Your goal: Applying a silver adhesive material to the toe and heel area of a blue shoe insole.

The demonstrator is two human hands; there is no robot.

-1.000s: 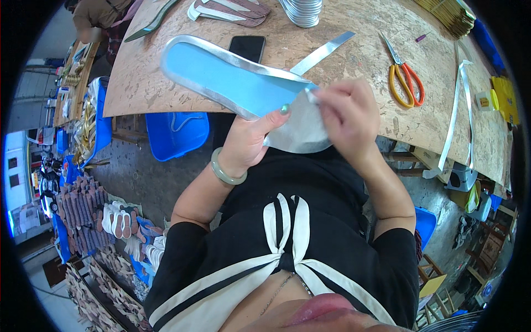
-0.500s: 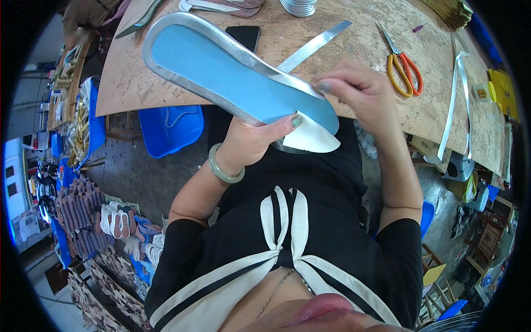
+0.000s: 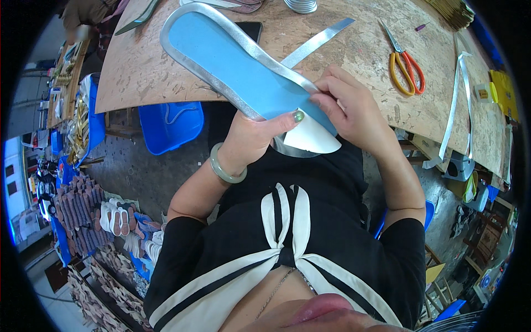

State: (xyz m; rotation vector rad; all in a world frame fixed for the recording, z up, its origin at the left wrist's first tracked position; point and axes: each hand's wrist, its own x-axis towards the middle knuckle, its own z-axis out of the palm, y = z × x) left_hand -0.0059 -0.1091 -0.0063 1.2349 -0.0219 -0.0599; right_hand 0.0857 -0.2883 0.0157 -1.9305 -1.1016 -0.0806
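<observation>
A long light-blue shoe insole with silver edging along its rim is held tilted at the table's near edge. My left hand grips it from below at the lower end, the thumb pressing on a white, curved heel piece. On the insole's right side, my right hand pinches the silver edging between thumb and fingers. Beyond that hand, a loose silver strip slants away over the table; whether it joins the edging is hidden behind the insole.
Orange-handled scissors lie to the right on the wooden table. A dark phone is partly covered by the insole. At the back stands a silver roll. Another silver strip hangs over the right edge. Below left is a blue bin.
The insole has shifted slightly right and its far end upward. My right hand has come down and closed its fingers on the edging.
</observation>
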